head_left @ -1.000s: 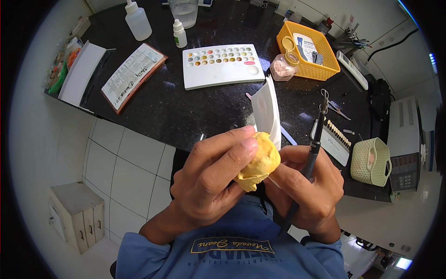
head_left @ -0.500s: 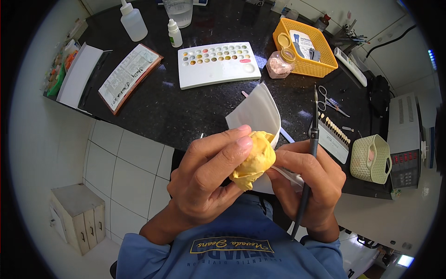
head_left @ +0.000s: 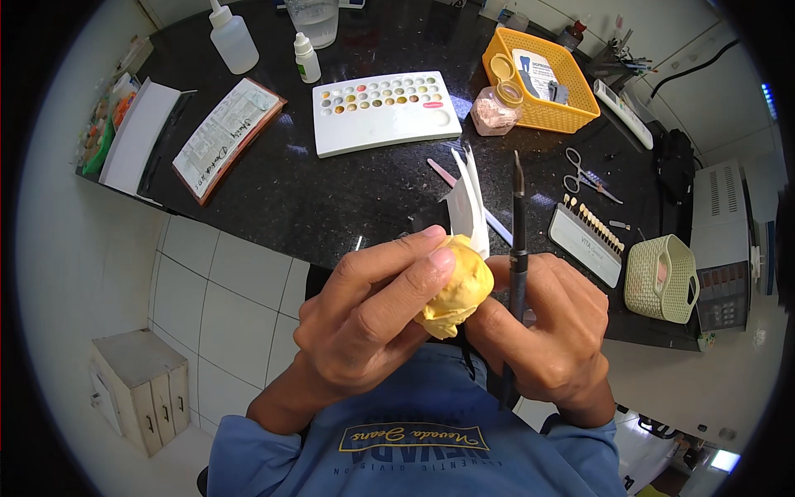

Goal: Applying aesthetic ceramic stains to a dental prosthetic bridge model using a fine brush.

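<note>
Holds a lumpy yellow mass (head_left: 464, 286) up in front of a blue shirt (head_left: 315, 431), at the near edge of a black counter (head_left: 331, 207). Grips it from the left, with the thumb and fingers of the left hand (head_left: 360, 311) clamped on its surface. Holds a dark-handled brush (head_left: 518, 265) in the right hand (head_left: 551, 323), with fingers closed around the handle and tip pointing away over the counter. Has the right fingers just beside the mass; cannot tell whether in contact with it. Shows a folded white sheet (head_left: 471, 207) standing just behind the mass; cannot tell its point of grip.

Has a pink stick (head_left: 441, 171) and a pale blue stick (head_left: 498, 229) near the sheet. Beyond, has a white palette (head_left: 385, 132) with rows of coloured wells, and a jar of pink powder (head_left: 495, 116) beside a yellow basket (head_left: 555, 116). To the right, shows a ring-handled metal tool (head_left: 593, 182), a tooth shade guide (head_left: 586, 244) and a pale green basket (head_left: 650, 290). To the far left, shows a squeeze bottle (head_left: 234, 43), a dropper bottle (head_left: 307, 63) and a red-edged pad (head_left: 224, 137).
</note>
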